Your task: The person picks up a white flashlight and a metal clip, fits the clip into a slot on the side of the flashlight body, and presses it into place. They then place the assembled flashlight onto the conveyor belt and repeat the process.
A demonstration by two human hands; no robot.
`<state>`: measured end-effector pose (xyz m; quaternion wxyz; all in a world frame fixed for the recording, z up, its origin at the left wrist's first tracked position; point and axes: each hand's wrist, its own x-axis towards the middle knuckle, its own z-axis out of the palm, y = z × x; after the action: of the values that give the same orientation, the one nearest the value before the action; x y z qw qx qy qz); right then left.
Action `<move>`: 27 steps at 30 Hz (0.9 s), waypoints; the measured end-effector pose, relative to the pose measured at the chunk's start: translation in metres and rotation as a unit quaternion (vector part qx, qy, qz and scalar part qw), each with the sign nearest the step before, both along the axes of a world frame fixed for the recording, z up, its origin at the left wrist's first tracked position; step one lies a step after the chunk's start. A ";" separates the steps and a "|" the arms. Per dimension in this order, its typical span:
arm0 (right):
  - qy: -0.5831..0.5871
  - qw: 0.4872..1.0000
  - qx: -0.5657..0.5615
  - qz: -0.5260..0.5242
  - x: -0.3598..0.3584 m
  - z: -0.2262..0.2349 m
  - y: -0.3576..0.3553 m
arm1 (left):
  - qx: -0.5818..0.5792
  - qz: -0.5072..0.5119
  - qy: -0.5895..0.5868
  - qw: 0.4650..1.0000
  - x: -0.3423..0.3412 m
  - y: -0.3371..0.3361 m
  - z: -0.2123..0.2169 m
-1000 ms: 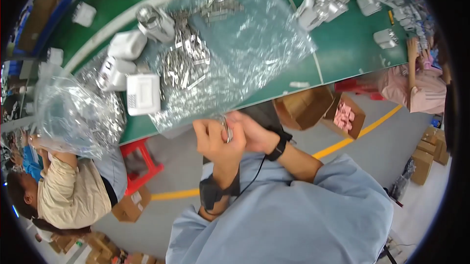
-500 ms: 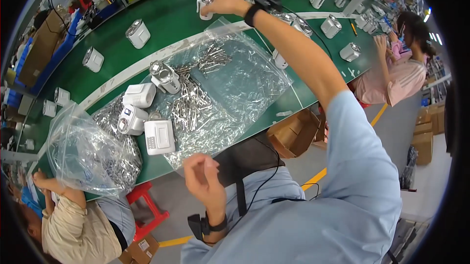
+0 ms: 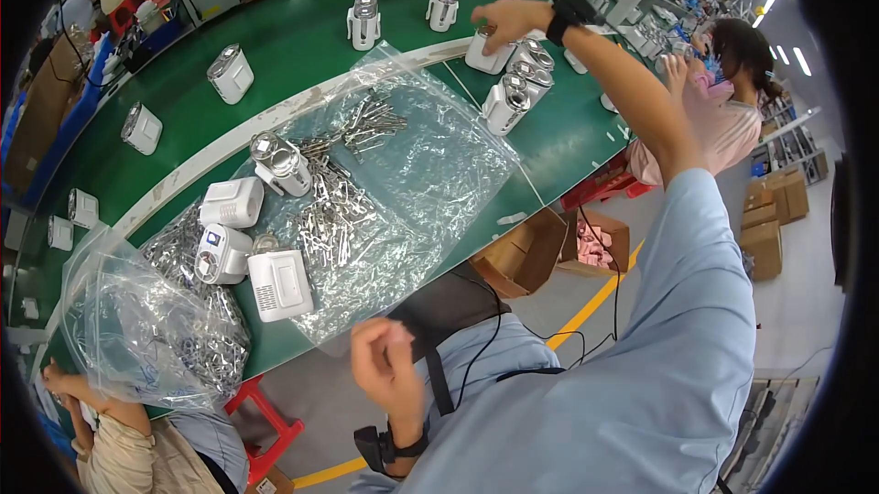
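My right hand (image 3: 509, 16) reaches far across the green table (image 3: 302, 64), fingers closed on the top of a white cylindrical device with a metal cap (image 3: 480, 54). That device stands upright beside a cluster of similar devices (image 3: 518, 84). A black band sits on that wrist. My left hand (image 3: 388, 364) hangs close to my body below the table edge, fingers curled in, with nothing visible in it. In front of me lies a clear plastic sheet (image 3: 430, 173) strewn with small metal parts (image 3: 334, 210).
White devices (image 3: 233, 203) and a flat white box (image 3: 279, 285) lie at the sheet's left end. A plastic bag of metal parts (image 3: 137, 334) sits further left. More devices (image 3: 363, 21) stand along the belt. Other people work at lower left (image 3: 119, 439) and right (image 3: 723, 91). Cardboard boxes (image 3: 531, 251) are under the table.
My right hand left my chest and stretched out across the table with a white device, now lowered beside the cluster. My left hand stayed near my body and curled shut.
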<state>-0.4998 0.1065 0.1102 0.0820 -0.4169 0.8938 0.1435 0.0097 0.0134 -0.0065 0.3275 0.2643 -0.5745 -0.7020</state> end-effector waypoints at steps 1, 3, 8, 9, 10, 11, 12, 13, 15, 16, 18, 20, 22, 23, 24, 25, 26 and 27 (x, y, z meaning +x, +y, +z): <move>-0.048 0.998 -0.032 0.005 -0.005 -0.007 0.012 | 0.003 0.000 0.001 1.000 -0.006 0.001 0.002; -0.108 0.992 -0.063 0.018 0.000 -0.012 0.019 | -0.143 -0.103 -0.007 0.984 -0.017 0.001 0.005; -0.203 0.922 -0.219 0.246 0.135 0.038 -0.003 | -0.185 -0.096 0.041 0.977 -0.064 -0.006 0.021; -0.242 0.889 -0.221 0.320 0.173 0.040 -0.007 | 0.061 -0.135 0.102 0.984 -0.076 -0.011 0.030; -0.339 0.843 -0.217 0.356 0.202 0.036 -0.006 | 0.304 -0.168 0.161 0.924 -0.080 -0.014 0.034; -0.431 0.787 -0.210 0.388 0.219 0.033 -0.009 | 0.301 -0.162 0.159 0.926 -0.077 -0.016 0.031; -0.431 0.786 -0.209 0.391 0.224 0.033 -0.016 | 0.332 -0.272 0.168 0.887 -0.071 -0.019 0.025; -0.450 0.763 -0.236 0.399 0.228 0.028 -0.021 | 0.358 -0.380 0.171 0.836 -0.067 -0.023 0.016; -0.488 0.715 -0.288 0.409 0.237 0.011 -0.031 | 0.380 -0.480 0.169 0.772 -0.056 -0.020 0.006; -0.530 0.727 -0.333 0.283 0.231 -0.005 -0.035 | 0.401 -0.446 0.168 0.782 -0.050 -0.014 0.005; -0.419 0.816 -0.382 0.113 0.205 -0.052 -0.051 | 0.435 -0.376 0.172 0.800 -0.046 -0.006 0.005; -0.215 0.881 -0.412 0.085 0.187 -0.107 -0.062 | 0.415 -0.357 0.163 0.821 -0.035 -0.008 0.006; -0.159 0.878 -0.440 0.103 0.177 -0.136 -0.068 | 0.374 -0.319 0.151 0.858 -0.027 -0.012 0.005; -0.163 0.875 -0.440 0.120 0.178 -0.137 -0.069 | 0.374 -0.321 0.153 0.857 -0.025 -0.013 0.006; -0.167 0.872 -0.440 0.136 0.179 -0.137 -0.069 | 0.365 -0.307 0.148 0.866 -0.024 -0.015 0.006; -0.172 0.869 -0.439 0.151 0.182 -0.136 -0.070 | 0.357 -0.292 0.142 0.876 -0.021 -0.017 0.006; -0.170 0.870 -0.439 0.148 0.182 -0.133 -0.071 | 0.349 -0.277 0.136 0.885 -0.019 -0.018 0.006; -0.183 0.877 -0.418 0.153 0.183 -0.125 -0.074 | 0.349 -0.281 0.136 0.884 -0.018 -0.020 0.005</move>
<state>-0.3166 0.0325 -0.0153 0.0391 -0.5628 0.7648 -0.3111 -0.0082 -0.0062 -0.0013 0.0778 0.0915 -0.2924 -0.9487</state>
